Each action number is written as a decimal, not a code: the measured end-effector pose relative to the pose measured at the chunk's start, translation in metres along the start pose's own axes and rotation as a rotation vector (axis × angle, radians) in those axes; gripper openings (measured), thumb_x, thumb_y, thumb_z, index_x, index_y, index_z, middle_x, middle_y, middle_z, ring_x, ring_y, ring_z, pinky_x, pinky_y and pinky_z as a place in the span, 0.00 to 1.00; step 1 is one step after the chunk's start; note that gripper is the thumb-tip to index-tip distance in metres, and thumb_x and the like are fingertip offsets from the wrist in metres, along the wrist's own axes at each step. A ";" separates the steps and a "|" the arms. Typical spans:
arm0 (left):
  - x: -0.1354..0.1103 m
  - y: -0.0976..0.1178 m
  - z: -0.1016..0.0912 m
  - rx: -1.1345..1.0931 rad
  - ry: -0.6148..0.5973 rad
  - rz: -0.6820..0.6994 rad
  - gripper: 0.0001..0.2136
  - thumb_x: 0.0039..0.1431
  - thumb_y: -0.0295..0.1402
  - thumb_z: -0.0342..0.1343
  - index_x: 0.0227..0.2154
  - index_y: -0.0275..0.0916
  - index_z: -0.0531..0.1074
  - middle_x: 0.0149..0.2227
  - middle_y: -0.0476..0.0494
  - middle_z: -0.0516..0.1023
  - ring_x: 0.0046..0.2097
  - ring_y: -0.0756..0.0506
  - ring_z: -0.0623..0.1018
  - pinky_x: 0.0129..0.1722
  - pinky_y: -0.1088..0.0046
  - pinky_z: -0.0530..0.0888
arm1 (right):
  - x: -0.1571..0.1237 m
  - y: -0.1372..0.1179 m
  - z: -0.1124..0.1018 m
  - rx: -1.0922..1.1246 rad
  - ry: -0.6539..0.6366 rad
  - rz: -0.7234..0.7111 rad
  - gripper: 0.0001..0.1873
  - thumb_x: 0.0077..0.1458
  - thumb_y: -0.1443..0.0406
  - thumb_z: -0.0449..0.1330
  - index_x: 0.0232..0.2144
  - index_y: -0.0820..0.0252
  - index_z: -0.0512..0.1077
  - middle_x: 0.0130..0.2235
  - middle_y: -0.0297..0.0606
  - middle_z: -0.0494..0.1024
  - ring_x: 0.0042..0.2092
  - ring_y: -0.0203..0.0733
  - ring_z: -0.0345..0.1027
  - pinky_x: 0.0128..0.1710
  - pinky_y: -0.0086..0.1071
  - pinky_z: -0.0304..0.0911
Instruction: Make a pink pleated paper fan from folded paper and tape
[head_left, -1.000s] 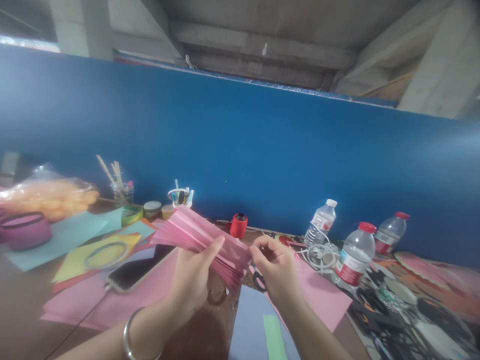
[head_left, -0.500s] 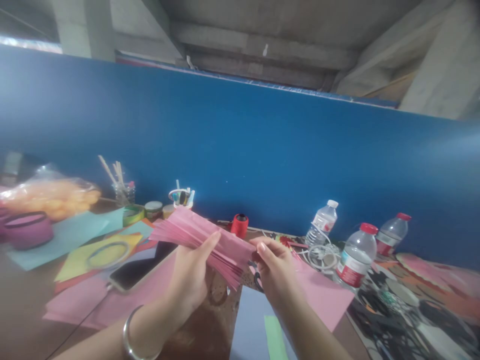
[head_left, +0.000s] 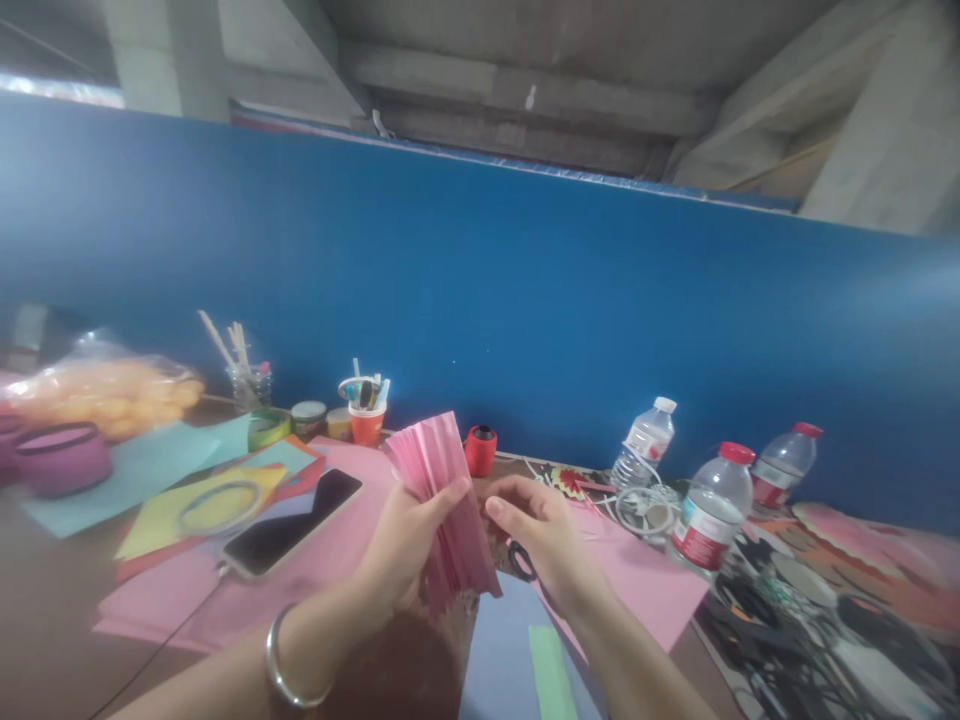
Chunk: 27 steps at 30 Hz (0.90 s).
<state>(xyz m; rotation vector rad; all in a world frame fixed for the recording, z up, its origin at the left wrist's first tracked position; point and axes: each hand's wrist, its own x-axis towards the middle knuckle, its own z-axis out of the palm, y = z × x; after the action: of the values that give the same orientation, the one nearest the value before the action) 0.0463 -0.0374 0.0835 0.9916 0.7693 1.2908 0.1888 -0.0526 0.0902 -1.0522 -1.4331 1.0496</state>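
Observation:
A pleated stack of pink paper (head_left: pixel 450 500), folded like a fan, is held upright above the table. My left hand (head_left: pixel 409 540) grips it around the middle, thumb across the front face; a silver bangle is on that wrist. To the right of the paper, my right hand (head_left: pixel 536 535) is apart from it, fingers loosely curved and nothing visible between them. A black loop, seemingly a scissors handle (head_left: pixel 521 562), shows beside that hand, its remainder hidden. Below lie a pale blue-grey sheet (head_left: pixel 487 650) and a green paper strip (head_left: pixel 551 670).
Pink sheets (head_left: pixel 161 610) and a phone (head_left: pixel 292 525) lie at left. Behind stand an orange cup (head_left: pixel 367 425) of tools and a red thread spool (head_left: pixel 481 452). Water bottles (head_left: pixel 712 510), a white cord coil (head_left: pixel 645 510) and clutter fill the right. A blue wall (head_left: pixel 480 300) rises behind.
The pleated pink paper has turned from lying nearly crosswise to upright. My right hand has let go of its right end and drawn slightly away.

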 end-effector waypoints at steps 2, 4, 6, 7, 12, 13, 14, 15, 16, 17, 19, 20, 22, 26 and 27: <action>0.001 -0.002 -0.001 0.027 -0.009 -0.010 0.12 0.48 0.41 0.58 0.26 0.37 0.68 0.20 0.50 0.71 0.23 0.48 0.73 0.22 0.74 0.71 | 0.002 0.006 0.005 0.074 -0.037 0.068 0.08 0.46 0.62 0.60 0.26 0.62 0.71 0.22 0.31 0.69 0.23 0.31 0.60 0.23 0.26 0.55; 0.002 -0.004 -0.001 0.011 -0.007 -0.023 0.13 0.49 0.43 0.57 0.26 0.37 0.68 0.19 0.51 0.70 0.22 0.48 0.73 0.22 0.74 0.70 | 0.004 0.011 0.010 0.110 -0.026 0.104 0.08 0.44 0.63 0.61 0.24 0.63 0.71 0.21 0.31 0.69 0.23 0.31 0.60 0.23 0.26 0.55; 0.001 -0.004 -0.001 -0.060 0.000 -0.068 0.16 0.49 0.47 0.55 0.25 0.36 0.68 0.18 0.50 0.69 0.22 0.48 0.73 0.22 0.73 0.70 | 0.004 0.015 0.015 0.122 0.001 0.136 0.08 0.43 0.63 0.62 0.23 0.64 0.71 0.19 0.30 0.68 0.22 0.30 0.59 0.23 0.26 0.55; 0.001 -0.004 0.000 -0.110 -0.006 -0.116 0.19 0.49 0.50 0.53 0.23 0.36 0.68 0.17 0.49 0.70 0.21 0.47 0.73 0.22 0.73 0.70 | 0.005 0.016 0.017 0.123 0.013 0.150 0.08 0.43 0.63 0.62 0.22 0.64 0.71 0.18 0.30 0.67 0.21 0.30 0.59 0.22 0.26 0.55; 0.001 -0.005 -0.001 -0.212 0.002 -0.265 0.26 0.47 0.58 0.47 0.19 0.36 0.66 0.16 0.45 0.70 0.19 0.46 0.71 0.19 0.70 0.69 | 0.005 0.018 0.021 0.227 0.023 0.163 0.10 0.42 0.61 0.63 0.21 0.63 0.68 0.19 0.29 0.67 0.21 0.30 0.59 0.24 0.25 0.57; 0.002 -0.005 -0.002 -0.186 0.025 -0.239 0.25 0.46 0.58 0.47 0.20 0.36 0.66 0.17 0.46 0.70 0.19 0.46 0.71 0.19 0.70 0.70 | 0.005 0.018 0.021 0.269 0.021 0.174 0.11 0.41 0.61 0.63 0.20 0.63 0.68 0.19 0.28 0.67 0.21 0.29 0.59 0.23 0.24 0.56; 0.003 -0.006 -0.004 -0.158 0.051 -0.206 0.24 0.46 0.57 0.48 0.21 0.36 0.66 0.18 0.46 0.71 0.20 0.46 0.72 0.20 0.69 0.70 | 0.005 0.018 0.021 0.310 0.019 0.187 0.12 0.40 0.60 0.64 0.21 0.62 0.67 0.19 0.28 0.67 0.21 0.29 0.59 0.23 0.24 0.56; 0.004 -0.007 -0.005 -0.134 0.076 -0.171 0.24 0.46 0.56 0.49 0.23 0.36 0.67 0.19 0.46 0.72 0.21 0.45 0.73 0.21 0.69 0.71 | 0.006 0.018 0.021 0.345 0.016 0.196 0.12 0.40 0.60 0.65 0.21 0.62 0.67 0.20 0.28 0.67 0.21 0.29 0.59 0.22 0.24 0.56; 0.005 -0.008 -0.006 -0.117 0.097 -0.140 0.23 0.46 0.56 0.50 0.25 0.37 0.67 0.20 0.46 0.72 0.22 0.45 0.74 0.22 0.69 0.72 | 0.006 0.018 0.021 0.374 0.010 0.201 0.12 0.40 0.60 0.65 0.21 0.62 0.67 0.21 0.29 0.67 0.22 0.28 0.59 0.22 0.23 0.55; 0.006 -0.008 -0.007 -0.103 0.113 -0.114 0.22 0.47 0.55 0.50 0.27 0.37 0.67 0.20 0.47 0.73 0.23 0.45 0.74 0.23 0.69 0.72 | 0.006 0.018 0.020 0.398 0.000 0.202 0.12 0.39 0.60 0.65 0.21 0.62 0.67 0.21 0.29 0.67 0.22 0.28 0.58 0.22 0.23 0.55; 0.007 -0.008 -0.007 -0.090 0.134 -0.076 0.20 0.47 0.53 0.52 0.28 0.38 0.67 0.20 0.49 0.72 0.22 0.46 0.74 0.22 0.70 0.72 | 0.006 0.019 0.020 0.429 -0.016 0.196 0.12 0.40 0.61 0.65 0.21 0.62 0.67 0.22 0.29 0.67 0.22 0.28 0.58 0.22 0.23 0.54; 0.007 -0.008 -0.007 -0.088 0.132 -0.074 0.20 0.47 0.53 0.52 0.27 0.38 0.66 0.19 0.50 0.71 0.21 0.47 0.73 0.21 0.71 0.72 | 0.006 0.020 0.020 0.436 -0.019 0.190 0.12 0.40 0.61 0.65 0.22 0.62 0.68 0.22 0.29 0.67 0.22 0.28 0.57 0.22 0.23 0.54; 0.006 -0.007 -0.006 -0.091 0.116 -0.080 0.19 0.47 0.52 0.53 0.25 0.39 0.64 0.17 0.52 0.68 0.18 0.49 0.70 0.18 0.72 0.70 | 0.005 0.021 0.021 0.438 -0.027 0.178 0.12 0.40 0.61 0.65 0.22 0.63 0.68 0.22 0.29 0.67 0.21 0.27 0.56 0.21 0.23 0.53; 0.005 -0.009 -0.007 -0.081 0.099 -0.109 0.18 0.47 0.51 0.53 0.25 0.39 0.64 0.16 0.53 0.67 0.17 0.50 0.69 0.17 0.73 0.69 | 0.003 0.023 0.025 0.417 -0.030 0.170 0.12 0.40 0.60 0.65 0.23 0.63 0.69 0.20 0.29 0.66 0.20 0.28 0.56 0.22 0.25 0.53; 0.005 -0.009 -0.007 -0.075 0.095 -0.118 0.18 0.47 0.51 0.53 0.26 0.39 0.64 0.17 0.53 0.67 0.17 0.49 0.70 0.17 0.72 0.69 | 0.003 0.023 0.026 0.408 -0.025 0.169 0.13 0.40 0.60 0.66 0.22 0.63 0.69 0.19 0.29 0.66 0.20 0.28 0.56 0.22 0.25 0.54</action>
<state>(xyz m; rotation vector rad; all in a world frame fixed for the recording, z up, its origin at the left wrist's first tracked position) 0.0440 -0.0315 0.0726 0.8176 0.8342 1.2618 0.1648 -0.0462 0.0663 -0.8717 -1.0974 1.4107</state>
